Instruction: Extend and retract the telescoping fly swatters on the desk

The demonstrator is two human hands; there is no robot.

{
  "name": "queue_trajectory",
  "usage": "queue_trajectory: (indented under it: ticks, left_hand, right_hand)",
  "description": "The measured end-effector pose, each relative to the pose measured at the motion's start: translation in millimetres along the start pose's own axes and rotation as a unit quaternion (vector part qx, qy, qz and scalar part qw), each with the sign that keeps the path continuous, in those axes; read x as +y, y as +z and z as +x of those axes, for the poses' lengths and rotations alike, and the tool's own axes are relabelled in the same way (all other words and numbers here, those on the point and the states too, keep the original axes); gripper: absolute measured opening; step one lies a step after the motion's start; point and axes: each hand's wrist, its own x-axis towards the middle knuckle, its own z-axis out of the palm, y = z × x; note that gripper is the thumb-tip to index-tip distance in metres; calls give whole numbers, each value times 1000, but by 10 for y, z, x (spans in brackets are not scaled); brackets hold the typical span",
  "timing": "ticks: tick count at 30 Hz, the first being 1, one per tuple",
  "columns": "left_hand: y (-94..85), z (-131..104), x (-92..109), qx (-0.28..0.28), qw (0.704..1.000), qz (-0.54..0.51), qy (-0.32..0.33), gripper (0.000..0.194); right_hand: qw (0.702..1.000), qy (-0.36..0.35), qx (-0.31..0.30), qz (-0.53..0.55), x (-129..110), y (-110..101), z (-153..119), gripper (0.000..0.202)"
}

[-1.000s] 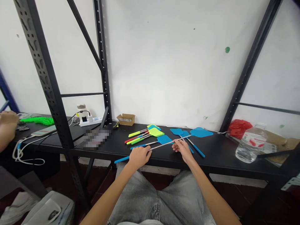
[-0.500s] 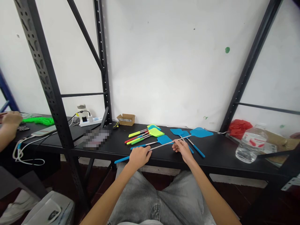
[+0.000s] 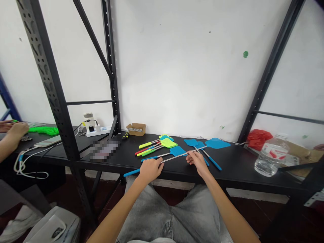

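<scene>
A blue fly swatter (image 3: 218, 143) with an extended metal rod lies across both hands, its blue handle pointing left. My left hand (image 3: 151, 169) is closed around it where handle and rod meet. Higher up the rod, my right hand (image 3: 196, 160) pinches it between thumb and fingers, short of the blue head. Another blue fly swatter (image 3: 178, 151) lies on the table behind my left hand. Two more blue swatters (image 3: 191, 142) lie behind my right hand, partly covered by the held rod. Yellow-green swatters (image 3: 169, 143) are piled with red and green handles just left of the middle.
A small open cardboard box (image 3: 136, 129) and a power strip (image 3: 98, 131) sit at the back left. On the right stand a clear water bottle (image 3: 270, 157) and a red plastic bag (image 3: 258, 138). Black rack posts (image 3: 48, 81) rise on both sides. A co-worker's hands (image 3: 17, 131) are at the far left.
My hands and the held fly swatter have not visibly moved. At the far left, the co-worker's hands have shifted slightly to the right, toward the green material.
</scene>
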Motion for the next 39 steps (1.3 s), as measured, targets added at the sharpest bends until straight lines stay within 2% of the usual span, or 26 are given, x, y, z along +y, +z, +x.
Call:
queue_trajectory:
  ticks: [39]
  left_hand:
    - [29,1,0,9,1000,4,1,36]
  right_hand:
    - [1000,4,5,11,25,-6,19,50]
